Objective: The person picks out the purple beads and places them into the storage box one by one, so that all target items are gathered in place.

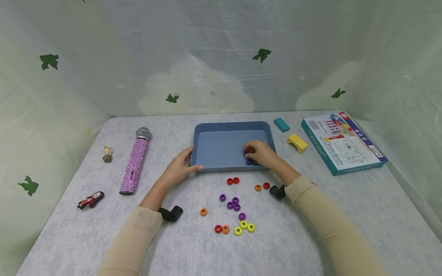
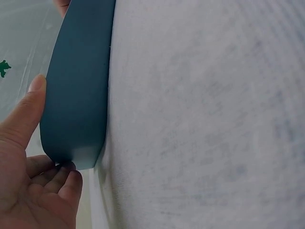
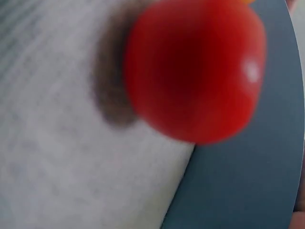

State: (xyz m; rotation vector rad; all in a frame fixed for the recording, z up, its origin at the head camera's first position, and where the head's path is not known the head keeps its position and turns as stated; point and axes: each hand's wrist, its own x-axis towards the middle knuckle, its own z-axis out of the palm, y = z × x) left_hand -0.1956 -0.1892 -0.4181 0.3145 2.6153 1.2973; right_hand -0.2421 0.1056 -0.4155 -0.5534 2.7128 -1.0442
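A shallow blue-grey tray (image 1: 224, 169) lies on the table. My left hand (image 1: 179, 167) holds its near left corner; in the left wrist view the thumb (image 2: 37, 86) is at the rim and the other fingers are bent against the outer corner. My right hand (image 1: 261, 153) reaches over the front wall into the tray's right part and pinches a purple bead (image 1: 246, 153). Just below the fingertips another purple bead (image 1: 248, 162) shows. In the right wrist view the tray wall hides most of that hand, and a red bead (image 3: 195, 71) looms close to the camera.
Several loose purple, yellow, red and orange beads (image 1: 235, 200) lie before the tray. To the left are a glittery pink microphone (image 1: 134, 165) and two small figurines (image 1: 91, 200). A teal block (image 1: 281, 124), a yellow arch block (image 1: 297, 143) and a toy box (image 1: 345, 142) stand right.
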